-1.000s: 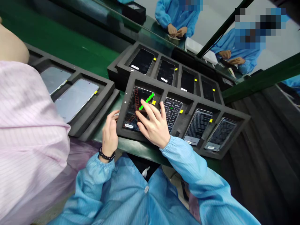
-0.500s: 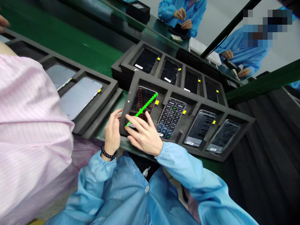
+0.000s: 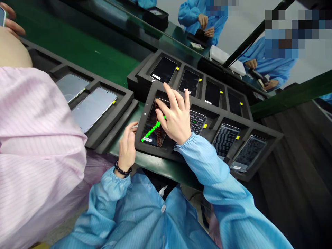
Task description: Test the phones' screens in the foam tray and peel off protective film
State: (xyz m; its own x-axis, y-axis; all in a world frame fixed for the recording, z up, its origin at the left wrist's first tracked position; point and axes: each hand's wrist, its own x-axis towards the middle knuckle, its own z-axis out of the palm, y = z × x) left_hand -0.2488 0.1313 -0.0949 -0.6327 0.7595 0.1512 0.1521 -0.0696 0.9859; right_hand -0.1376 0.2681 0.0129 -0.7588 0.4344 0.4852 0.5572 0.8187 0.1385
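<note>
Green bench [image 3: 153,161] | phone [image 3: 155,134]: long axis away, rightward | right hand [image 3: 178,119] splayed | left hand [image 3: 127,147]: grip unclear

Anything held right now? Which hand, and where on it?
Right hand: nothing held, spread over the green-lined phone. Left hand: at the front tray's left end; can't tell if gripping.

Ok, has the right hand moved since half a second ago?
Yes. Against the dark tray, the right hand has shifted from the lower end of the green-lined phone toward its upper end.

A head-worn camera looks forward and down.
</note>
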